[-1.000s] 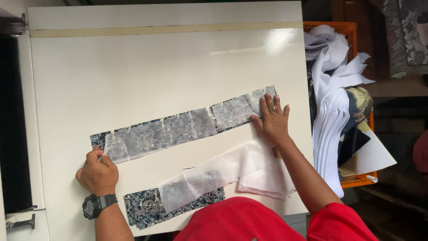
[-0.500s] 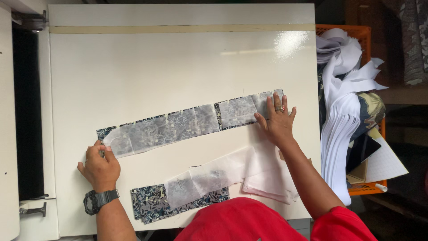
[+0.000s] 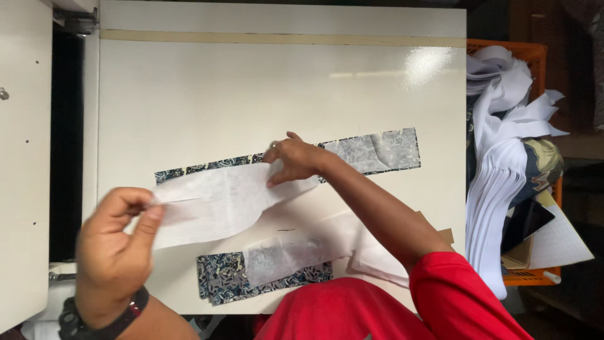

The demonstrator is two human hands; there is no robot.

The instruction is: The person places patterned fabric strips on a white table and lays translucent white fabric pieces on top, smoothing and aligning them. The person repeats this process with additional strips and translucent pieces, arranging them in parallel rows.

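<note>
My left hand (image 3: pixel 119 242) is raised near the camera and pinches the left end of a thin white strip (image 3: pixel 220 198). My right hand (image 3: pixel 296 160) reaches across and holds the same white strip at its right end, above a long blue patterned fabric strip (image 3: pixel 371 151) that lies on the white table (image 3: pixel 251 94). The white strip is lifted off the fabric's left part, so only a dark upper edge shows there. A second patterned strip (image 3: pixel 223 277) with white strips (image 3: pixel 296 252) over it lies near the front edge.
An orange crate (image 3: pixel 503 50) at the right holds a pile of white strips (image 3: pixel 497 208) and patterned cloth. A dark gap (image 3: pixel 66 145) and a white panel run along the table's left side. My red sleeve (image 3: pixel 453 296) covers the front right.
Both hands were pressing the ends of the long strip flat. Now the right hand has moved left to the middle, and the left hand has lifted the white strip off the fabric.
</note>
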